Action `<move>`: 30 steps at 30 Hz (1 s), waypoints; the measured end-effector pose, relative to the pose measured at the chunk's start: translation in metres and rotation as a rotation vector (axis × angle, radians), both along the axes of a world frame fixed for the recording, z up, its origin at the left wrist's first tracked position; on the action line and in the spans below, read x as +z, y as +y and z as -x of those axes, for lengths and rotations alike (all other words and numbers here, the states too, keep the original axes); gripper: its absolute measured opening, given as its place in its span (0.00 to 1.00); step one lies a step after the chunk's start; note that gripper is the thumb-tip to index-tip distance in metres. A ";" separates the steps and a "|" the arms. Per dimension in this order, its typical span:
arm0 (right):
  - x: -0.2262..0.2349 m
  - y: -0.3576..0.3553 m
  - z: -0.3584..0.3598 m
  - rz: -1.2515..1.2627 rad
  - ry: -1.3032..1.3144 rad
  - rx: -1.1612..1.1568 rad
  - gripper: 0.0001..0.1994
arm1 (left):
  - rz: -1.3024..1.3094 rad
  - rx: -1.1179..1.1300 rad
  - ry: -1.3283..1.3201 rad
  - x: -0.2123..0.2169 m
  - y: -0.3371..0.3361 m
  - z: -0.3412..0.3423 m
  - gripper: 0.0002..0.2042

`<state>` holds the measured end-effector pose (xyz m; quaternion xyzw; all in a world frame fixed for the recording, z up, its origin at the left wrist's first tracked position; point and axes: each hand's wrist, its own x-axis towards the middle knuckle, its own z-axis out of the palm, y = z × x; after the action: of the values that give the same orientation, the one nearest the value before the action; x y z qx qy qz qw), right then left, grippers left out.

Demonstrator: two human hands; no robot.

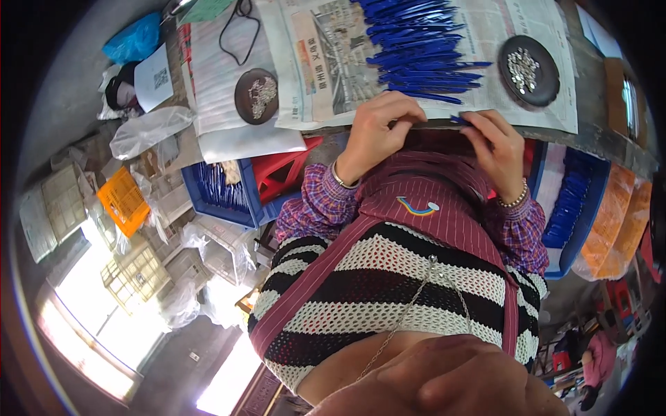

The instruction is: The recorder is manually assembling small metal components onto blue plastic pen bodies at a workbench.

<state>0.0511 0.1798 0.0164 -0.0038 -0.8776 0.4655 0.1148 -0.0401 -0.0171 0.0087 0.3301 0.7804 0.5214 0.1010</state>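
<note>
Between the thumb and fingertips of my right hand (496, 142) is the end of a thin blue strip (458, 120), at the table's near edge; most of it is hidden. Beside it, my left hand (385, 125) is curled with thumb and forefinger close together; whatever they pinch, if anything, is too small to see. Just beyond both hands, a long row of slender, shiny blue strips (416, 52) lies side by side on newspaper (322, 62). A dark round dish (547, 76) of small silvery pieces stands to the right, and a second dark dish (244, 93) with similar bits to the left.
A black cord loop (239, 35) lies at the far left of the table. Below the tabletop stand blue bins with more blue strips, one at left (244, 197) and one at right (590, 215). Orange packages (603, 222) sit beside the right bin. Another person (600, 357) is at the lower right.
</note>
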 end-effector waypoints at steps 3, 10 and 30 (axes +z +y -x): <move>-0.004 0.019 0.001 -0.049 -0.020 -0.077 0.10 | 0.001 -0.014 -0.107 0.000 -0.007 0.000 0.09; -0.015 0.119 0.005 -0.352 0.145 -0.411 0.08 | 0.077 0.055 0.175 -0.005 0.002 0.010 0.06; -0.038 0.150 0.006 -0.453 0.188 -0.492 0.09 | 0.391 0.033 0.459 -0.017 0.029 0.005 0.07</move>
<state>0.0449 0.3293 -0.0216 -0.1469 -0.9171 0.2154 0.3017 -0.0454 0.0116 -0.0078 0.4006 0.8737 0.2749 -0.0249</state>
